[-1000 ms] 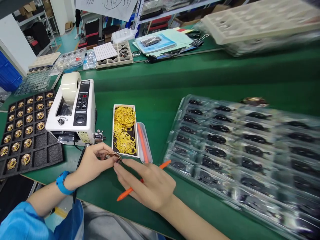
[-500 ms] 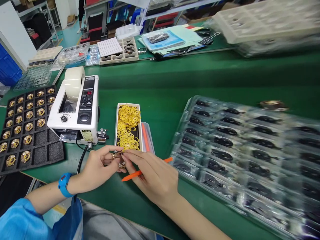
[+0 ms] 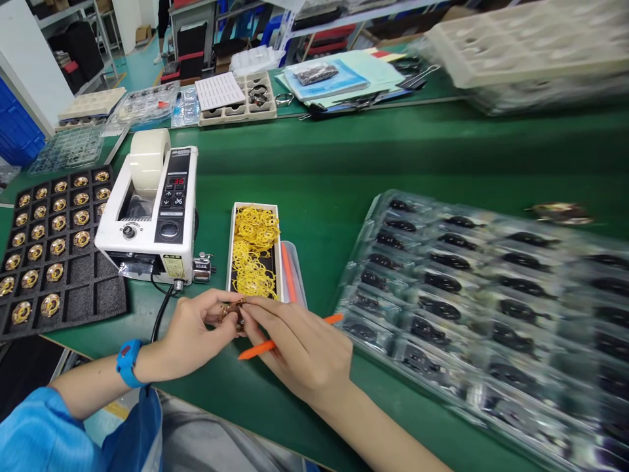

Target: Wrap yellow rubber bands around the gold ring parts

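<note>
Between the fingertips of both hands is a small round gold-and-brown metal part, mostly covered by the fingers. My left hand, a blue band on its wrist, is closed on the part's left side. With thumb and forefinger, my right hand pinches the part's right side. An orange pointed stick also lies across the right hand, tucked under its fingers, with the tip towards the left. Just beyond the fingertips stands a white box of thin yellow rings.
A white tape dispenser stands at left, near a black foam tray of gold round parts. Clear plastic trays with black pieces fill the right. A brown-gold piece lies behind them. Papers and beige trays line the back.
The view has shifted slightly, so the bench things sit a little differently in the picture. Both hands stay on the metal part, with only slight finger movement.
</note>
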`<state>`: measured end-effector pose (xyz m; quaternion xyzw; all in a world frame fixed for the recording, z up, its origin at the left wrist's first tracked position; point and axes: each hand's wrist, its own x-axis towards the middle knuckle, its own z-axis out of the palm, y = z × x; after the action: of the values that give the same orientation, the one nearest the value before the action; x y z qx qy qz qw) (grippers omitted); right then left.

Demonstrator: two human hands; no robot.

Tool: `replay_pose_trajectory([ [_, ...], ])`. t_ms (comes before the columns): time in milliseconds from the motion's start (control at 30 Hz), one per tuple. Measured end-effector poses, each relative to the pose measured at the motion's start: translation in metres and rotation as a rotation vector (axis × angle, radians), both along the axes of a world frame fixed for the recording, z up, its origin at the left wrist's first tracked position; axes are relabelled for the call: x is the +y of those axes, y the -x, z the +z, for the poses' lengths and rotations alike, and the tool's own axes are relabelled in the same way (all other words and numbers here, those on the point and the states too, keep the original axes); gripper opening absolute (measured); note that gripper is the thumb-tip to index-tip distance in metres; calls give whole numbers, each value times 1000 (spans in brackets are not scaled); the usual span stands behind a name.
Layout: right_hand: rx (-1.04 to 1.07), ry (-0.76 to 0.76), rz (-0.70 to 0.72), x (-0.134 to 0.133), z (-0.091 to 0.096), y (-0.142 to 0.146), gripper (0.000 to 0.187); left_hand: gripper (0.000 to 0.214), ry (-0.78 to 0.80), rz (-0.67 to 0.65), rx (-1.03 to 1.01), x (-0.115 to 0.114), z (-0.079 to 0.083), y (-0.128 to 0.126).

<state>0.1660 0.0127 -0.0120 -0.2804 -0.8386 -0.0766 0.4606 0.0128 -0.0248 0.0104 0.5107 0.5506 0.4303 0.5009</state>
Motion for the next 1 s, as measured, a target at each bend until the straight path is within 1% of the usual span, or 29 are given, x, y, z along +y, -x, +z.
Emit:
replay_pose_trajectory([
  [100, 26, -3, 0, -1, -2, 0, 8, 26, -20, 7, 22, 0, -1, -2],
  [333, 46, -72, -26, 0, -4, 2, 7, 26, -63, 12, 19, -1, -1, -3],
  [533, 29, -93, 7, 2, -3, 0, 4, 25, -131, 12, 73, -3, -1, -3],
  [700, 35, -65, -11, 1, -1, 0, 4, 26, -147, 10, 73, -3, -2, -3],
  [900, 39, -56, -6, -1, 2, 0, 8, 23, -88, 3, 64, -3, 2, -3],
  [1000, 48, -9, -34, -2, 1, 3, 9, 22, -2, -4, 1, -1, 3, -2],
])
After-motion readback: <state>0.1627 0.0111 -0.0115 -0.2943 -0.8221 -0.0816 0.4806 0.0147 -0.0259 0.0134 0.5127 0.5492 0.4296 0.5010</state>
